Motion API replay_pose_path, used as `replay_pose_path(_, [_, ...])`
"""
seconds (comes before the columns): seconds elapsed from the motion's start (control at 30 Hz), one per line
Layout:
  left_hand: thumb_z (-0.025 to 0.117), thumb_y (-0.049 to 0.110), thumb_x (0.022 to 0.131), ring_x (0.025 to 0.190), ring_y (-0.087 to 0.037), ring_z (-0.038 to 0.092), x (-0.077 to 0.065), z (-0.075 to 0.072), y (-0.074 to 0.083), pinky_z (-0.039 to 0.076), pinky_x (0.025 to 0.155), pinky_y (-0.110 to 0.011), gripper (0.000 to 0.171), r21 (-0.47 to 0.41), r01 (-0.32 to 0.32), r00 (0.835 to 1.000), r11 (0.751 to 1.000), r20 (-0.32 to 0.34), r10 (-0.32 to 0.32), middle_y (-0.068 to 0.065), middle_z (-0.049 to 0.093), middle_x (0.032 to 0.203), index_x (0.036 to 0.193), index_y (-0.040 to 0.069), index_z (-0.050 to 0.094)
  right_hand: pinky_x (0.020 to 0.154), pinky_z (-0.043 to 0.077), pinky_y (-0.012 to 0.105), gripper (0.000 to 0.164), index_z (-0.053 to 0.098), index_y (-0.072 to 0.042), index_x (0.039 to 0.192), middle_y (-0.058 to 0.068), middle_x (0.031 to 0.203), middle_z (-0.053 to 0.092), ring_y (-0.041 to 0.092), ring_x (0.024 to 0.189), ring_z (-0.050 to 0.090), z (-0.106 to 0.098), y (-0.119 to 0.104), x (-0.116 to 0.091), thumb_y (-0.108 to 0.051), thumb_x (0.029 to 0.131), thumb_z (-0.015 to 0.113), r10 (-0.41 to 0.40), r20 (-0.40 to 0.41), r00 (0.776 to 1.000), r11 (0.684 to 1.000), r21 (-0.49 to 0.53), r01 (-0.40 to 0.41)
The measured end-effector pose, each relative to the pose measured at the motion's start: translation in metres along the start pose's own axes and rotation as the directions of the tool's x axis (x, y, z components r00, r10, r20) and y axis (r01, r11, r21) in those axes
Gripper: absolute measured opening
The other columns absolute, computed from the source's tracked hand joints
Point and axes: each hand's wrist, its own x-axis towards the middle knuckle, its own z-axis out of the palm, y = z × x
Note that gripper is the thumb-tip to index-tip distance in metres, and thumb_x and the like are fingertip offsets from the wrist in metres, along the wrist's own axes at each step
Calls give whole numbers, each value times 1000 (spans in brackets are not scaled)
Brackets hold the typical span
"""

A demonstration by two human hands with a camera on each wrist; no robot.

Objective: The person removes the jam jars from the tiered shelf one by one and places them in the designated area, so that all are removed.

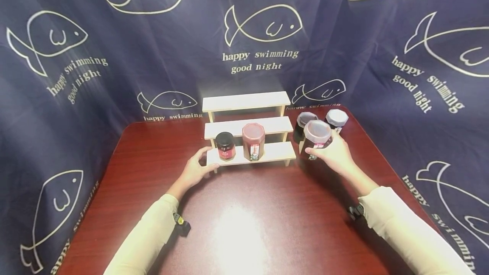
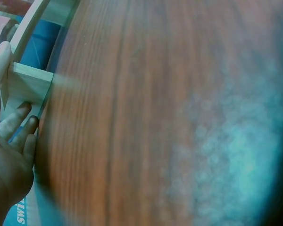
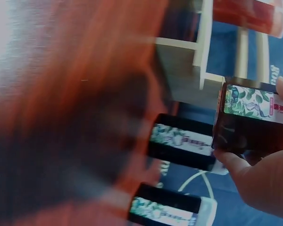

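Note:
My right hand (image 1: pixel 336 154) grips a dark, faceted jar (image 1: pixel 316 137) with a pale lid, to the right of the stepped wooden shelf (image 1: pixel 248 126). In the right wrist view this jar (image 3: pixel 247 127) is held away from the table, its leaf-printed label showing. At the bottom step's left end, my left hand (image 1: pixel 192 171) holds the board between thumb and fingers. The left wrist view shows its fingers (image 2: pixel 19 125) against the shelf's end. A small black-lidded jar (image 1: pixel 225 145) and a reddish jar (image 1: pixel 254 141) stand on the bottom step.
Two more dark jars stand on the table right of the shelf: one (image 1: pixel 302 124) partly behind the held jar, one (image 1: pixel 337 118) farther right with a white lid. The reddish-brown table (image 1: pixel 153 147) meets a dark blue fish-print curtain (image 1: pixel 172 63) behind.

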Motion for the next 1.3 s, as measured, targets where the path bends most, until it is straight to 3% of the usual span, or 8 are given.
replay_pose_path(0.5, [85, 25, 82, 56, -25, 66, 0, 1, -2, 55, 50, -39, 69, 0, 19, 1000, 1000, 0, -19, -16, 67, 119, 142, 24, 51, 95, 44, 56, 86, 45, 3, 138, 24, 123, 59, 41, 112, 58, 13, 30, -17, -30, 72, 91, 33, 67, 997, 999, -8, -32])
replay_pose_path(1.07, [85, 24, 82, 58, -23, 66, 0, 1, -1, 57, 50, -39, 70, -10, -5, 1000, 1000, -6, 5, -18, 67, 118, 143, 20, 51, 96, 42, 50, 86, 43, 4, 138, 25, 122, 59, 38, 110, 57, 20, 59, -12, -22, 72, 92, 50, 108, 993, 996, 63, -57])
replay_pose_path(1.3, [86, 24, 82, 60, -24, 67, 0, 2, -2, 57, 51, -40, 68, -8, -1, 1000, 1000, -9, 1, -16, 67, 114, 142, 22, 52, 94, 42, 41, 86, 44, 4, 139, 24, 122, 60, 32, 109, 56, 22, 66, -9, -22, 73, 92, 52, 120, 991, 992, 108, -65])
